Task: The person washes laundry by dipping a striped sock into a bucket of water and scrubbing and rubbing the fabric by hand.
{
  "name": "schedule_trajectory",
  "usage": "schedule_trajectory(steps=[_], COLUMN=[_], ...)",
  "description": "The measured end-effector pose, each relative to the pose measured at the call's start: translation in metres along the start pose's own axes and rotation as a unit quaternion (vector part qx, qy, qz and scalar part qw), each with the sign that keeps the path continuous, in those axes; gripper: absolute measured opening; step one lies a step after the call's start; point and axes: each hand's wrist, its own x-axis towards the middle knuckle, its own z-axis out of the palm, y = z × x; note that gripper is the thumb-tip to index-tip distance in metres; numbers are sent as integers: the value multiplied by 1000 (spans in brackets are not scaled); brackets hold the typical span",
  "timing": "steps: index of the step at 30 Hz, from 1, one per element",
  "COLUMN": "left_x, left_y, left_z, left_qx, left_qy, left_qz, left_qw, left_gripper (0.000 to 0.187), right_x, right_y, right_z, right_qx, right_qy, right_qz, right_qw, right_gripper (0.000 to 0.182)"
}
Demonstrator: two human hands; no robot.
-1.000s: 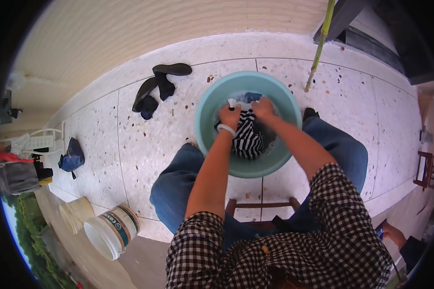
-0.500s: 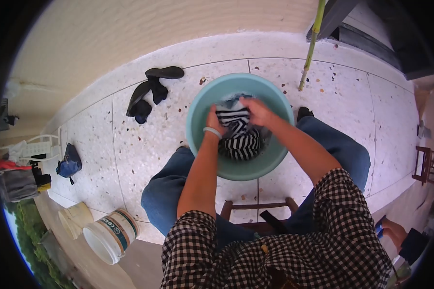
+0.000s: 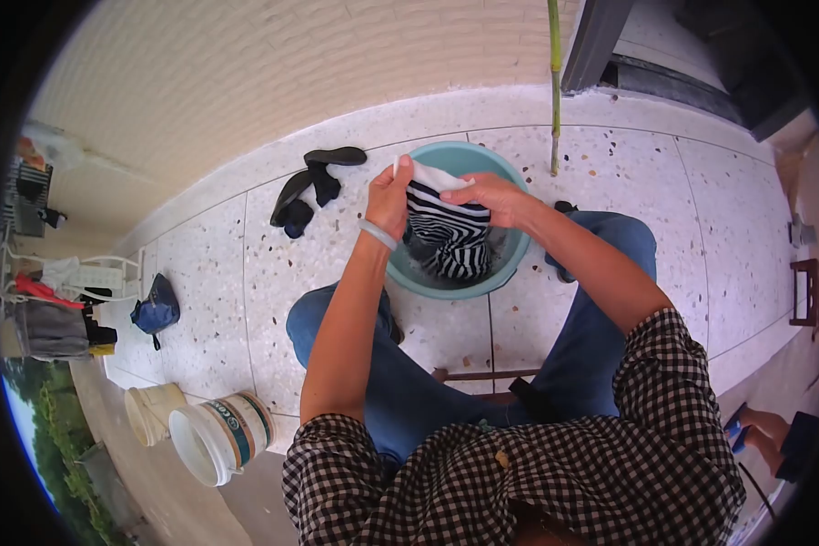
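Note:
A black-and-white striped garment (image 3: 446, 218) with a plain white band along its top edge hangs between my hands. Its lower part lies bunched in the round teal basin (image 3: 464, 293), where some water shows. My left hand (image 3: 390, 196) grips the white band at its left end, thumb up. At the band's right end, my right hand (image 3: 493, 197) is closed on the cloth with the thumb on top. Both hands are raised over the basin, and the band is stretched between them. The fingers behind the cloth are hidden.
Black shoes (image 3: 291, 200) with dark socks lie left of the basin. A green bamboo pole (image 3: 555, 109) stands beyond it, right. White bucket (image 3: 211, 437), cream bucket (image 3: 146, 411) and blue bag (image 3: 156, 305) are at left. Another person's legs (image 3: 757, 435) show at lower right.
Both hands have lifted the garment's edge up from inside the basin and spread it, so the white band now shows. The camera view has also shifted.

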Motion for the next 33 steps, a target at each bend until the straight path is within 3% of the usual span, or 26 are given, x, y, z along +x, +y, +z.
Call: schedule_trajectory(steps=[7,11,15,18,24,30,33], left_x=[-28,-25,-33,-35,-51,-53,-55], left_y=[27,11,1,3,16,12,12], left_z=[12,15,17,18,30,25,29], left_qx=[-66,25,107,67,-43,-9,-35], left_qy=[-5,-70,-167,-151,-101,-99,-73], left_qz=[4,-46,-72,-79,-73,-75,-62], left_qw=[998,996,977,983,991,992,995], left_gripper=[34,44,40,30,22,15,12], right_x=[-27,-18,-13,-9,-19,-16,-12], right_y=[-27,-22,-27,-31,-38,-31,-26], right_z=[31,25,18,16,26,34,32], right_qx=[114,187,198,206,97,6,-177], right_qy=[-22,-13,-41,-59,8,36,101], right_qz=[-29,-24,-46,-71,-140,-194,-293], right_qw=[993,982,978,974,985,980,934], right_gripper=[34,30,27,26,26,25,23])
